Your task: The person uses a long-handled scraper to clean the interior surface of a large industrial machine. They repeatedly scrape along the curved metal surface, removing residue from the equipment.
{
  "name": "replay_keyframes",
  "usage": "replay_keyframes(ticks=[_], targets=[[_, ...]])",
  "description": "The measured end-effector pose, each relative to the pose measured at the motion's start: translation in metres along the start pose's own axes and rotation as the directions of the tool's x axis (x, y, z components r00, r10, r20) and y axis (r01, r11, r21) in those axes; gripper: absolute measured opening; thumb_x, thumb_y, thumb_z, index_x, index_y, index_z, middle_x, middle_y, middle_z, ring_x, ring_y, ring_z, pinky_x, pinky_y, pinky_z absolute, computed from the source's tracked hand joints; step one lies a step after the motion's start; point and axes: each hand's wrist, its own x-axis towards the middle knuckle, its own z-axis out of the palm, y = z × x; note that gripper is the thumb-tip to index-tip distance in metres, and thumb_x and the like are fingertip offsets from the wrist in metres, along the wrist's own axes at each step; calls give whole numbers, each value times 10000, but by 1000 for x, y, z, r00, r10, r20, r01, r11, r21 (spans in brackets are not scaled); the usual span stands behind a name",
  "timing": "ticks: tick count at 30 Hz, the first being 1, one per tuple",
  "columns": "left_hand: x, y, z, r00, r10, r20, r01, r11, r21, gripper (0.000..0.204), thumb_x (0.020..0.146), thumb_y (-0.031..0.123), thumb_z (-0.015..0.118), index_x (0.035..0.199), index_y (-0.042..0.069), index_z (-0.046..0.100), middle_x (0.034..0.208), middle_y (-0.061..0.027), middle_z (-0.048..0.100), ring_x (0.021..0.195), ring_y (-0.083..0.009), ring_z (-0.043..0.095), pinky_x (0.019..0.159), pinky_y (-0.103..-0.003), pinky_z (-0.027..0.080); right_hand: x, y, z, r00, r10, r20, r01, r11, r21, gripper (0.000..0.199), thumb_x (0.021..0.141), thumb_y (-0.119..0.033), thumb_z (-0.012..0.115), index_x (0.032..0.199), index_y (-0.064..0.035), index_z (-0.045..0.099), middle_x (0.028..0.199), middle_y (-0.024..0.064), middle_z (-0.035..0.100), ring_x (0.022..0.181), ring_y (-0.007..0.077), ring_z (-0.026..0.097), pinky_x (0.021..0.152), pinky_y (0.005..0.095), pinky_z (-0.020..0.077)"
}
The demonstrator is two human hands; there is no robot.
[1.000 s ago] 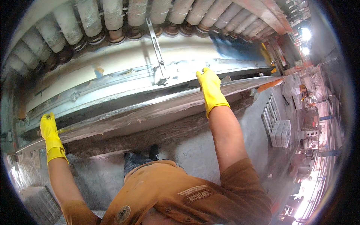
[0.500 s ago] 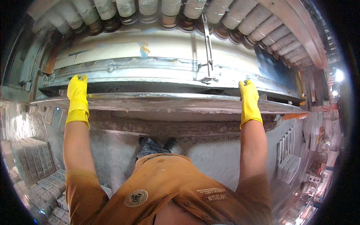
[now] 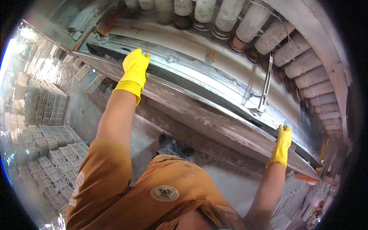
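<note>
My left hand (image 3: 134, 69), in a yellow rubber glove, is closed at the left part of a long pale metal panel (image 3: 203, 79). Farther right, my right hand (image 3: 282, 142), gloved the same way, has its fingers curled at the panel's front edge. Both wrists reach over a long, worn metal rail (image 3: 184, 91) that runs in front of the panel, with a dark gap between the two. A slotted metal bracket (image 3: 267, 81) stands up from the panel, left of and beyond my right hand. The undersides of the fingers are hidden.
A row of thick pale cylinders (image 3: 226, 17) with dark ends curves along the far side. Stacked boxes or bundled blocks (image 3: 46, 101) fill the left, with lower piles (image 3: 57, 163) nearer. An orange piece (image 3: 306, 178) sits under the rail's right end.
My view has turned, so the panel and rail now slant down to the right. Both hands stay closed at the panel's edge, the left appearing higher and the right lower.
</note>
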Motion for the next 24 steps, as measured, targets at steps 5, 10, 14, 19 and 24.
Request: replay_keyframes(ticks=[5,10,14,19,24], targets=[[-3,17,-3,997,55,-46,-51,995,84,560,951,482,670,1343,83,671,1358,-168,677,1261,-352,639,1071,-445,503,16,33,9,1000,11,-22,-10,999,44,512,993,-468,655,1301,-60,648,933,142,726,573,261,665,550,413,529],[-7,11,-7,998,34,-57,-27,992,120,568,952,489,669,1361,95,667,1376,-149,672,1275,-338,634,1085,-437,496,-1,-3,-1,997,62,50,-65,996,55,524,994,-477,665,1339,-84,630,933,130,713,579,256,657,545,410,519],[-6,21,-16,999,30,14,-31,993,112,560,963,482,669,1370,98,662,1397,-134,664,1294,-328,624,1103,-430,483,6,23,5,999,-1,-33,3,998,57,529,995,-456,667,1348,-63,636,841,118,719,565,240,652,546,398,519],[-7,17,-16,1000,16,-5,-15,993,117,551,972,468,672,1383,101,652,1414,-126,656,1311,-318,614,1122,-424,468,2,11,3,1000,-15,-23,17,995,100,524,999,-436,665,1345,-43,638,801,122,715,523,221,628,508,386,500],[-5,15,-17,1000,11,19,-14,992,122,565,974,478,661,1396,103,646,1425,-126,649,1326,-318,603,1134,-423,456,-10,-5,-5,1000,22,8,-23,991,135,502,1000,-415,672,1337,-44,640,735,111,680,479,203,593,463,372,474]])
